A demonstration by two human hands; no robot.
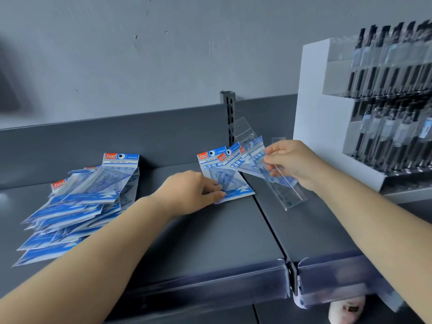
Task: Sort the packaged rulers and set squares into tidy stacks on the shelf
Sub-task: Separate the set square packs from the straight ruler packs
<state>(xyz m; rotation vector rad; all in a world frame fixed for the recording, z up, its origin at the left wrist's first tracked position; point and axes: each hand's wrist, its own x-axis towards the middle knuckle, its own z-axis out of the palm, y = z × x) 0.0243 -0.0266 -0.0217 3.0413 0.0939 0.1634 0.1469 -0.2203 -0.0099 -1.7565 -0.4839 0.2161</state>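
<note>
Fingers (272,157) around ruler packet (284,185), above shelf (210,235).

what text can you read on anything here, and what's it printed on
"GEOMETRIC": header of the top pack on the left pile.
"GEOMETRIC", partly covered: pack under the left hand.
Red brand badges on the packs: too blurred to read.
Ruler sleeve in the right hand and pen labels: unreadable.

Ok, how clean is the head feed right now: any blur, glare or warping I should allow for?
Head view: centre is fairly sharp, with both hands and the packs readable; the pen rack at the right edge and the top left corner are smeared; wide-angle bending curves the shelf back edge; the clear ruler sleeve shows faint sheen; light is flat, shadows soft.
</note>
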